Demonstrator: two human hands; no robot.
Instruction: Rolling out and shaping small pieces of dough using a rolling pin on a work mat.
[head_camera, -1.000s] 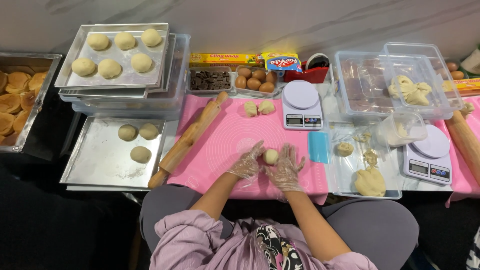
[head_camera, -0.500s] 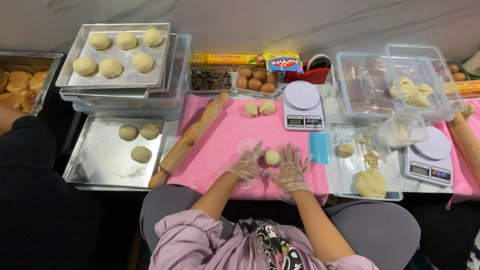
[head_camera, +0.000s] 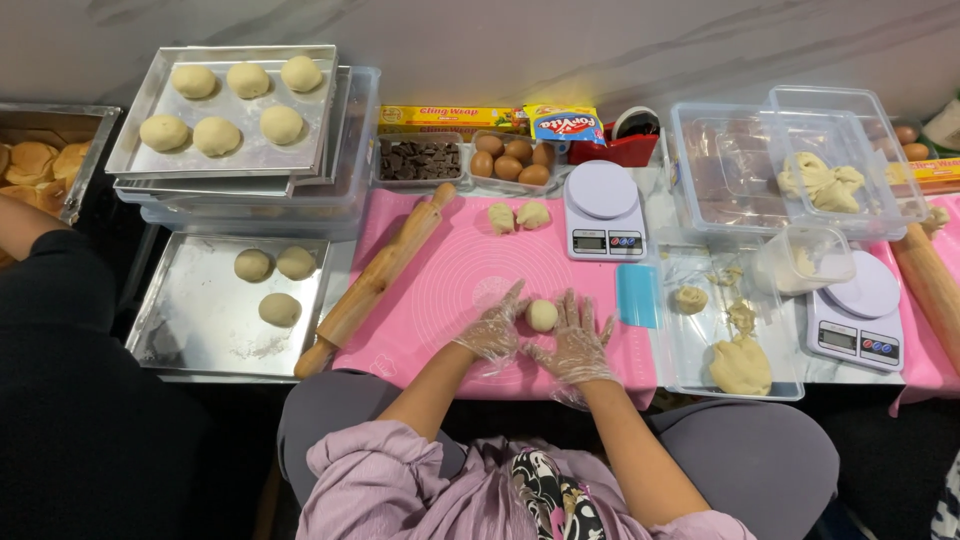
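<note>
A person seated at a low table works dough on a pink silicone mat (head_camera: 470, 270), seen from above; every place here is given relative to that mat.

Far left of the mat, another person's dark sleeve (head_camera: 60, 330) reaches in beside a metal pan of golden buns (head_camera: 40, 160). Left of the mat, a flat steel tray (head_camera: 200, 330) carries 3 raw dough balls. Behind that tray, up and left of the mat, a stack of trays (head_camera: 330, 120) holds 6 more dough balls on its top sheet. A wooden rolling pin (head_camera: 375, 280) lies diagonally along the mat's left edge.

On the mat's near half, the left hand (head_camera: 492, 330) and the right hand (head_camera: 575, 345), both in clear plastic gloves, cup a small round dough ball (head_camera: 542, 315) between them. The fingers are spread and loosely curved, touching the ball on either side as it rests on the mat.

At the mat's far edge sit 2 small dough pieces (head_camera: 517, 216). Just behind the mat stand a tub of chocolate chunks (head_camera: 418, 160) and a tub of brown eggs (head_camera: 512, 160). At the mat's far right corner sits a white kitchen scale (head_camera: 602, 210), with a blue scraper (head_camera: 636, 296) on the mat's right edge. Right of the mat, a clear tray (head_camera: 690, 370) holds a large dough lump (head_camera: 740, 365), near a second scale (head_camera: 858, 315).
</note>
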